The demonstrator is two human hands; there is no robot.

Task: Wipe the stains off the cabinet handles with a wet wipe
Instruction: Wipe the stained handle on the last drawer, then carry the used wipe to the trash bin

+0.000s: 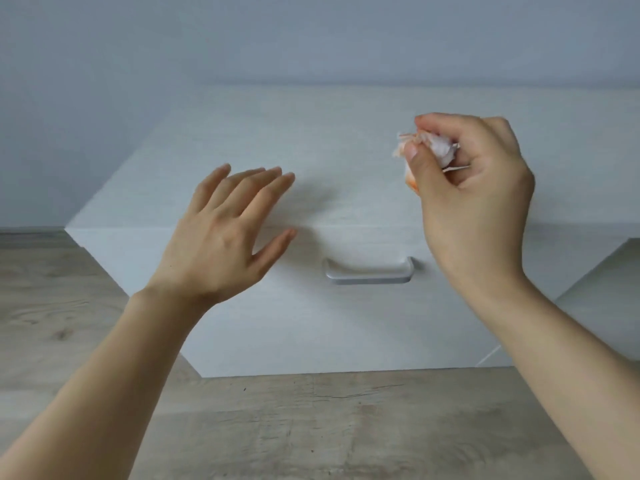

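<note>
1. I see the wet wipe (438, 150) bunched into a small wad up in the air over the right part of the cabinet top. It is white with orange-pink smears on the crumpled edges that poke out to the left and below the thumb.
2. My right hand (474, 188) has the wipe clenched: fingers curled over it, thumb pressed across its front. The hand hangs above and a little right of the handle, not touching the cabinet as far as I can tell.
3. The cabinet handle (370, 270) is a silver bar with curved ends, mounted level on the upper part of the drawer front, roughly midway between my two wrists. From here I can make out no marks on it, though the frame is soft.
4. My left hand (221, 233) is released and holds nothing: fingers straight and slightly spread, palm down, over the front left of the cabinet top near its edge. A faint shadow lies on the surface just right of the fingertips; I cannot tell whether the hand touches the top.
5. The cabinet (242, 140) is white, low and box-like, its front face turned toward me.
6. It stands on a pale wood-grain floor (311, 427), against a plain grey-blue wall (311, 36).
</note>
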